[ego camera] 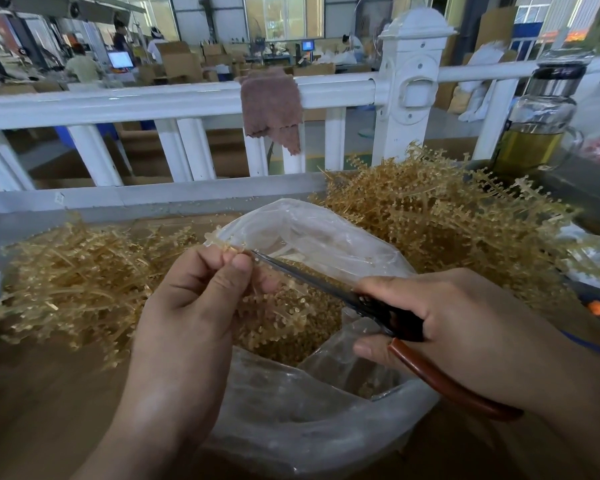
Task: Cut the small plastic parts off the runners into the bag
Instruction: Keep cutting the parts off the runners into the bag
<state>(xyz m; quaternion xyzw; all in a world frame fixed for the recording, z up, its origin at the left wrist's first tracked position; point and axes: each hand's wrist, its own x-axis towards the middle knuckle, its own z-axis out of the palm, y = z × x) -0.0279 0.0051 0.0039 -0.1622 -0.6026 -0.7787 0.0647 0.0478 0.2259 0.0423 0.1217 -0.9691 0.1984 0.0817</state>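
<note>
Head view: left hand (pixel 191 306) pinches runner (pixel 222 245); right hand (pixel 465 327) grips scissors (pixel 326 282) over bag (pixel 312 403).

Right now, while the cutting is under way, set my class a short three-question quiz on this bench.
1. True or false: the left hand pinches a thin tan plastic runner at the mouth of the clear plastic bag.
2. The right hand grips: A) long steel scissors with red-brown handles; B) a glass bottle; C) a hammer.
3. Fill in: the brown fringed cloth hangs over the white ____.
Key: 1 true; 2 A; 3 railing.
</note>
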